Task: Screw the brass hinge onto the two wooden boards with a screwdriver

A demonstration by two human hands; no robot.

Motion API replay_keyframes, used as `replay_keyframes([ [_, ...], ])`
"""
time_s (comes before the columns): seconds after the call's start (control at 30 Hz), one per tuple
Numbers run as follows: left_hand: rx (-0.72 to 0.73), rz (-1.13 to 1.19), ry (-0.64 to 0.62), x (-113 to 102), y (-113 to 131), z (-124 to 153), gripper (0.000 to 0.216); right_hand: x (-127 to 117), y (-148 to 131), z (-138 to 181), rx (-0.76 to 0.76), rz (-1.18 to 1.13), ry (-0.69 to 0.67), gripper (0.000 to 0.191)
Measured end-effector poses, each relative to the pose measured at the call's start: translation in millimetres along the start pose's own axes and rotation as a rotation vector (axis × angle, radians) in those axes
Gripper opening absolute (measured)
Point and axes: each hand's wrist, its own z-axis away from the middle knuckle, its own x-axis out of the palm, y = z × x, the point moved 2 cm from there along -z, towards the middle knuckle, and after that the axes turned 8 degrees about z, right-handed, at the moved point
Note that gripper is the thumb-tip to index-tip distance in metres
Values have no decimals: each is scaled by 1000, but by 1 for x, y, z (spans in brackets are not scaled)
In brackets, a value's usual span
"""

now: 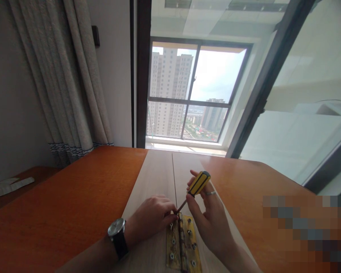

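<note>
My right hand (pixel 211 218) grips a yellow and black screwdriver (pixel 199 182), its handle tilted up to the right and its shaft slanting down to the left. Thumb and fingers of my left hand (pixel 156 213) are pinched together around the screwdriver's tip, at the upper end of a worn brass hinge (pixel 183 242). What lies between those fingertips is hidden. Several cross-head screws sit in both hinge leaves, some standing proud. The hinge spans the seam between two pale wooden boards (pixel 159 170). A watch (pixel 116 227) is on my left wrist.
Under the boards is an orange-brown wooden table (pixel 102 182). White strips (pixel 11 187) lie at the far left. Behind the table are a grey curtain (pixel 79 76), a dark-framed glass door (pixel 272 76) and a window. A blurred-out patch covers the lower right.
</note>
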Motion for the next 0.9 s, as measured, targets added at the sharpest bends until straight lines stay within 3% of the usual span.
replay_keyframes([
  [0.5, 3, -21, -13, 0, 0, 1, 7, -3, 7, -3, 54, 129, 42, 53],
  [0.63, 4, -28, -11, 1, -1, 1, 6, -3, 9, -3, 112, 45, 73, 62],
  [0.9, 8, -22, -33, 0, 0, 1, 5, -1, 4, -2, 64, -188, 44, 66],
])
